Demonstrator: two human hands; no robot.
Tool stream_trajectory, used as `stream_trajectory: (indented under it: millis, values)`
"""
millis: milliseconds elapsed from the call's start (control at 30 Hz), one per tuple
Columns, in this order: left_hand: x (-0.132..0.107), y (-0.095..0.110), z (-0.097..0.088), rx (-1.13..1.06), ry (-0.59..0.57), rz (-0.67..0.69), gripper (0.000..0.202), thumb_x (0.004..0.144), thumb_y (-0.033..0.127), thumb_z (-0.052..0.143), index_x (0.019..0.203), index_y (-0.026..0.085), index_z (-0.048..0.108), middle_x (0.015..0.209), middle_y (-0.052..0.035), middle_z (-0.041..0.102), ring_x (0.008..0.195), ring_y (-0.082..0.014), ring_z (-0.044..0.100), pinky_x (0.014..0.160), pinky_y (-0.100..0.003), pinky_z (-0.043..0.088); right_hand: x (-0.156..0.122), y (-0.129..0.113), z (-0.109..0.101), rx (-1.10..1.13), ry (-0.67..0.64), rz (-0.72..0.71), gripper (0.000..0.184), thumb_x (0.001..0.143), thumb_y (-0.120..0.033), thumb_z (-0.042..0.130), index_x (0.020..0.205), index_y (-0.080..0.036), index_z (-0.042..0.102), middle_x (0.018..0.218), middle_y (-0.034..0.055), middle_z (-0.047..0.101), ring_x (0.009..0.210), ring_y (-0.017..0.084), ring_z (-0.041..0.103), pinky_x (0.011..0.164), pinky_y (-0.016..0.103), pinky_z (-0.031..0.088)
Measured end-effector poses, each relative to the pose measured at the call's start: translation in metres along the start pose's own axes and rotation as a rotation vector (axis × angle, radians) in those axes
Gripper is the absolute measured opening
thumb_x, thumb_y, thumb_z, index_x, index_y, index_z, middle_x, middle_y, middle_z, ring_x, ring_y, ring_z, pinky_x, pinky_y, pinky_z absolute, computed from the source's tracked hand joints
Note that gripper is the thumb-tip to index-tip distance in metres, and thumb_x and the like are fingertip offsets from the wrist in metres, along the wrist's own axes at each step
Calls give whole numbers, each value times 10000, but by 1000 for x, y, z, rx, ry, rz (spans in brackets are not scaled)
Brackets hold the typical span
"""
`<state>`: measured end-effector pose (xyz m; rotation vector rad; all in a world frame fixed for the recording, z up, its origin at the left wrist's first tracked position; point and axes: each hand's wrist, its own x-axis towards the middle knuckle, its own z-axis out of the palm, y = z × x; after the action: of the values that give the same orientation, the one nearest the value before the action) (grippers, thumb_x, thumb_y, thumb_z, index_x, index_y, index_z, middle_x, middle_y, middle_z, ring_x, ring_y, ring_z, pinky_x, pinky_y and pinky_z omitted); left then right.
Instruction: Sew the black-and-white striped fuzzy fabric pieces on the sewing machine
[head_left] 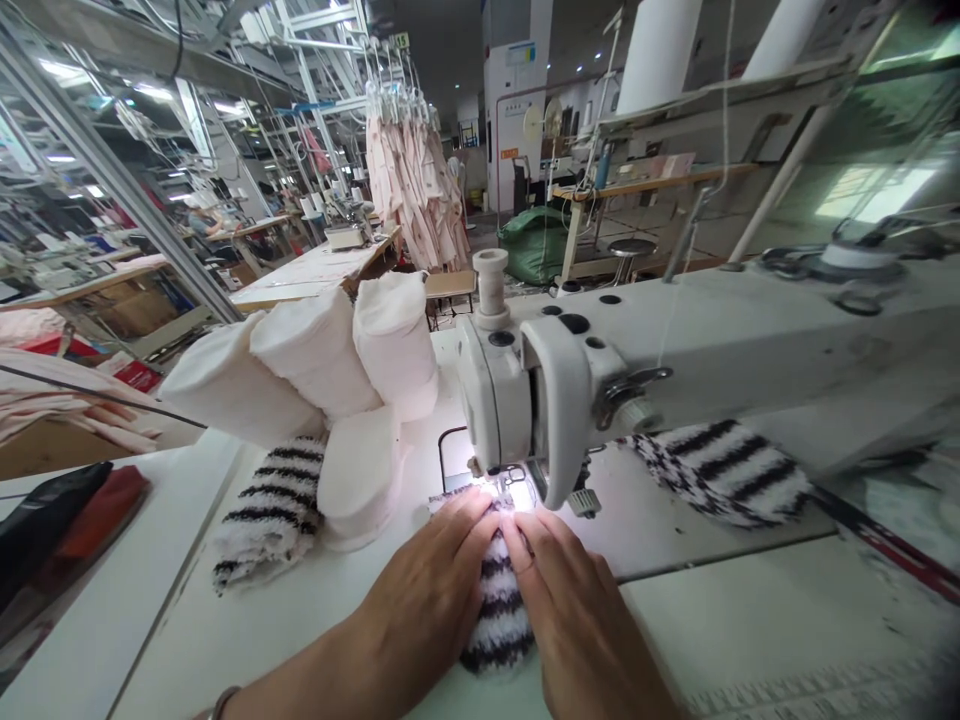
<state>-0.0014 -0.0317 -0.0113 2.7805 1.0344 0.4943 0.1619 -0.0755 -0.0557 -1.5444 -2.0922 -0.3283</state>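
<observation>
A fuzzy black-and-white striped fabric strip [499, 620] runs under the presser foot [510, 490] of a white industrial sewing machine [540, 390]. My left hand [427, 590] and my right hand [577, 600] rest on it from either side, fingertips nearly meeting by the needle. More of the striped fabric [727, 475] lies behind the machine head at the right. Left of the hands sits another striped piece [270, 510], with a pile of white padded fabric pieces [300, 360] heaped beside and above it. The needle itself is hidden by my fingers and the foot.
A white thread spool [491, 290] stands on the machine arm, and large thread cones [652, 50] rise behind it. Black and red items [60, 530] lie at the table's left edge. Pink garments [409, 180] hang beyond, among long tables; a person [202, 215] sits far back.
</observation>
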Motion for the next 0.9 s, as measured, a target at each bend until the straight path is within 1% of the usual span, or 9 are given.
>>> stream_trajectory:
  millis: [67,167,200,267,300,367,567,700,900]
  values:
    - [0,1,-4,0,2,13,481,869,33,383,1347,86,359,1358,-191,448,1296,-273,413,1063,-478,421,2,4,-2,29,12,-28,527,833,-12,257,1256,-174,526,1223,54,599,1136,253,521,797,428,499]
    - [-5,4,-19,-62,63,-27,374,899,66,437,1265,142,461,1264,-134,525,1198,-233,498,1012,-423,470,11,22,-17,220,-91,-88,581,797,31,253,1303,-164,461,1222,75,578,1131,214,523,837,401,514]
    - [-7,5,-25,-96,85,-63,300,906,92,466,1191,168,518,1186,-105,568,1110,-213,553,942,-388,513,15,29,-24,312,-133,-115,569,796,45,256,1283,-158,470,1202,79,580,1115,188,530,866,370,508]
    - [-14,5,-34,-170,92,-159,149,904,139,518,1014,203,595,1009,-47,616,884,-162,616,751,-301,555,23,43,-36,449,-201,-193,441,831,27,322,1165,-162,541,1116,73,600,1036,148,561,867,295,505]
    - [-17,6,-37,-204,71,-207,105,898,151,537,946,209,610,944,-26,619,788,-138,615,671,-266,542,26,49,-40,480,-209,-220,379,839,19,359,1088,-172,572,1069,62,607,998,137,570,845,269,507]
    - [-22,6,-39,-252,10,-272,88,884,157,561,881,214,627,886,-8,613,694,-113,594,591,-228,503,30,54,-43,490,-213,-260,307,842,9,410,977,-190,601,1007,40,610,934,122,580,781,237,511]
    - [-25,7,-27,-265,-58,-247,106,875,114,542,878,188,617,882,-21,577,747,-130,569,643,-245,475,27,49,-28,413,-180,-304,288,857,-4,393,874,-181,619,882,32,602,841,125,565,643,228,474]
    - [-23,9,-31,-297,-58,-239,102,906,130,498,860,181,573,886,-19,556,764,-131,551,672,-256,463,27,47,-25,366,-155,-299,243,866,-30,415,843,-172,610,861,35,595,824,125,551,595,215,445]
    - [-22,12,-34,-318,-72,-242,111,918,125,475,883,189,558,916,-18,545,760,-125,539,665,-256,451,27,49,-28,346,-138,-291,264,882,-29,394,849,-173,613,868,35,589,821,119,548,611,212,457]
